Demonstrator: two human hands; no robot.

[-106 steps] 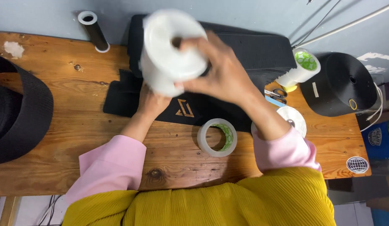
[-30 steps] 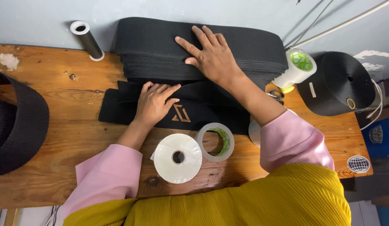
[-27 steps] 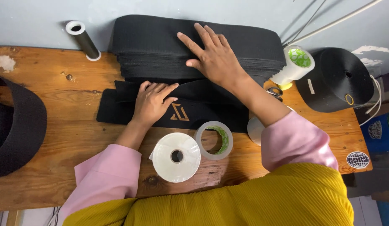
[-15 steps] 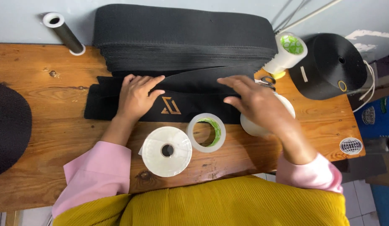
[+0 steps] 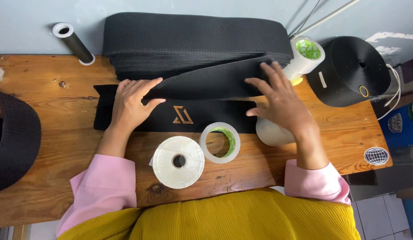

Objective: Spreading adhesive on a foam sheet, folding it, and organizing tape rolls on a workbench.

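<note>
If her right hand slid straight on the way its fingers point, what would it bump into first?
The right hand points up and left across the black strip. It would likely first meet the stack of black bands, though height differences are hard to judge.

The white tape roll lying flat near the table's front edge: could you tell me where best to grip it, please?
Probably from above, fingers across the outer rim of the white tape roll: it lies flat, core hole up, with its front clear and the clear tape ring close at its right.
</note>
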